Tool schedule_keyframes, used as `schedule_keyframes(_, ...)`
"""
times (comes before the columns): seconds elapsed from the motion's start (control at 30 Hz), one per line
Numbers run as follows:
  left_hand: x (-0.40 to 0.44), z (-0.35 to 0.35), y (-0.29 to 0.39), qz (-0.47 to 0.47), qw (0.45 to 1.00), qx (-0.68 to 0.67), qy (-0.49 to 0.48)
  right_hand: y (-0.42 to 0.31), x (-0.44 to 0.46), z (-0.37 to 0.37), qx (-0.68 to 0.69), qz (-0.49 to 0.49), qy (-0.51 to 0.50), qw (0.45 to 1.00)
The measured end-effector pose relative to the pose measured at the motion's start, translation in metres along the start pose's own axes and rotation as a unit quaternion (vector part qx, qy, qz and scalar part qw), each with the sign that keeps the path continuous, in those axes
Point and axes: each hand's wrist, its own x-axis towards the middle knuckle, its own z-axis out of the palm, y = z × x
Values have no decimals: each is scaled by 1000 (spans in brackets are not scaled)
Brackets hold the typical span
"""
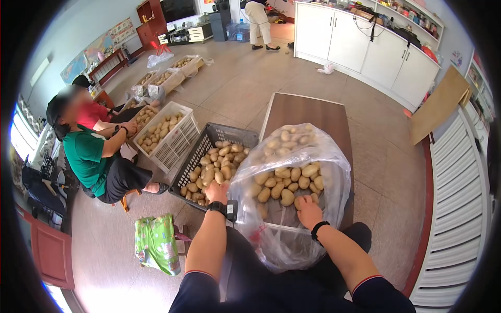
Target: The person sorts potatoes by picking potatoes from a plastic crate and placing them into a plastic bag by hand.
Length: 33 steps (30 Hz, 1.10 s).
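Observation:
My left hand reaches into the black plastic crate, down on the potatoes near its close right corner. Its fingertips blend in with the potatoes, so I cannot tell if it grips one. My right hand is inside the mouth of a clear plastic bag, fingers curled round a potato at the front of the pile. More potatoes fill the back of this bag, which lines a container with a pale front edge. Dark bands circle both wrists, with a small box on the left one.
A brown table stands behind the bag. To the left are a white crate of potatoes and two seated people, one in a green shirt. A green patterned bag lies near my left side. White cabinets line the back.

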Motion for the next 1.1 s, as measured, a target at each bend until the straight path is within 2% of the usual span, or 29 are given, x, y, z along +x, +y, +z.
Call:
schedule_keyframes(0.17, -57, 16, 12, 21, 996, 24, -85, 2, 0, 4, 1, -1, -3, 1000)
schedule_keyframes(0.33, -51, 16, 6, 12, 994, 24, -106, 2, -2, 6, 1, -3, 10, 1000)
schedule_keyframes(0.4, -46, 14, 6, -11, 988, 33, -150, 2, -3, 6, 0, -3, 17, 1000)
schedule_keyframes(0.77, -47, 16, 3, -19, 983, 66, -171, -3, -5, -3, 7, 7, -9, 1000)
schedule_keyframes(1.1, -50, 16, 1, -17, 978, 71, -193, 1, -7, 2, 14, -3, 21, 1000)
